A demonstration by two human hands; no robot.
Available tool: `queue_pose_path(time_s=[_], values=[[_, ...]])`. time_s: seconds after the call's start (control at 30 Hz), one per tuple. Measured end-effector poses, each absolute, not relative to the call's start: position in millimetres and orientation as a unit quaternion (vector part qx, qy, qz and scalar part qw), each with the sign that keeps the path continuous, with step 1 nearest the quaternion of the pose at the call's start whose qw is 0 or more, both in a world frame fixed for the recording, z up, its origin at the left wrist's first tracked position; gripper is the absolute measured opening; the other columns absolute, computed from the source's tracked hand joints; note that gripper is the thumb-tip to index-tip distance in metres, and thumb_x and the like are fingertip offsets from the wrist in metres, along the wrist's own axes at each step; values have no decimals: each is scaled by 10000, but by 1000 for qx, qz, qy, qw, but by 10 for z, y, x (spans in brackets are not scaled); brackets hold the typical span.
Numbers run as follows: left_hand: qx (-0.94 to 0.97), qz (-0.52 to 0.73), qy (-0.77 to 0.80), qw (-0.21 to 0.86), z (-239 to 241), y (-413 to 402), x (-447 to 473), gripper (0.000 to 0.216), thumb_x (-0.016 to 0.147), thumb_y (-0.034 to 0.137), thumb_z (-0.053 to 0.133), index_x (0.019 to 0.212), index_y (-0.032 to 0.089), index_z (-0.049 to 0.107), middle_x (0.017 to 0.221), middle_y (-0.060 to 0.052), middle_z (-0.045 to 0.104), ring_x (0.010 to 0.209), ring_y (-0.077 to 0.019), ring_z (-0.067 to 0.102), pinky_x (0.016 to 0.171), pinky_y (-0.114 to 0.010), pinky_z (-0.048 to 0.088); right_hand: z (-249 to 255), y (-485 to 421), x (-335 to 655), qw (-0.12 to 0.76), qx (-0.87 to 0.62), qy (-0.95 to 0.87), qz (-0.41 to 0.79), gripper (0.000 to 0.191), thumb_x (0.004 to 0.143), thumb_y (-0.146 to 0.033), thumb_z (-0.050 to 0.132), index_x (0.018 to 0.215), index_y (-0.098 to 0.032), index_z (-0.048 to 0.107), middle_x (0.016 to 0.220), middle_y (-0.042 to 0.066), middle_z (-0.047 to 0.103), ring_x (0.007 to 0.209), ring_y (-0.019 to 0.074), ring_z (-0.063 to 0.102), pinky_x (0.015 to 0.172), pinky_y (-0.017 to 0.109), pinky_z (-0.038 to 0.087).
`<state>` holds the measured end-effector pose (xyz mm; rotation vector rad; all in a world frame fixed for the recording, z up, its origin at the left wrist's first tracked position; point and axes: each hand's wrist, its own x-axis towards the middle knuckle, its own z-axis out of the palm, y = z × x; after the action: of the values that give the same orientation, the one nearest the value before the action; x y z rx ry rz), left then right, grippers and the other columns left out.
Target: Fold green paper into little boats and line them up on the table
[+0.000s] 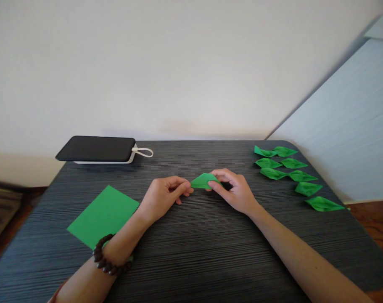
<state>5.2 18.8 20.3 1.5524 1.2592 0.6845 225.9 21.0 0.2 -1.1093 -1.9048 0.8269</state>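
Note:
A small piece of folded green paper (201,181) is held between both hands, just above the middle of the dark table. My left hand (166,194) pinches its left tip between thumb and fingers. My right hand (233,188) grips the right end, thumb in front and fingers behind, so that end is partly hidden. Under my left forearm, which wears a dark beaded bracelet, lies a flat square of green paper (99,216). To the right of my right hand, several folded green paper pieces (271,173) with pointed ends lie in rows.
At the back left of the dark wood-grain table (191,252), a phone with a black screen (96,148) rests on a white block. A white cord loop (144,152) sticks out from it. Behind the table stands a pale wall (178,67); a light panel (345,109) is at right.

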Motion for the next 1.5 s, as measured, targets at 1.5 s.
queue_pose_path(time_s=[1.5], values=[[592,297,487,570,171,222,-5,311,824,415,565,891,128,663,898,-106,728,704,-175,671,511,-226,485,2,167,2210,399,-439,-742,311,199,837,-304,592,1017,-231,553,806,3,734,776,176,696,771,304,506]])
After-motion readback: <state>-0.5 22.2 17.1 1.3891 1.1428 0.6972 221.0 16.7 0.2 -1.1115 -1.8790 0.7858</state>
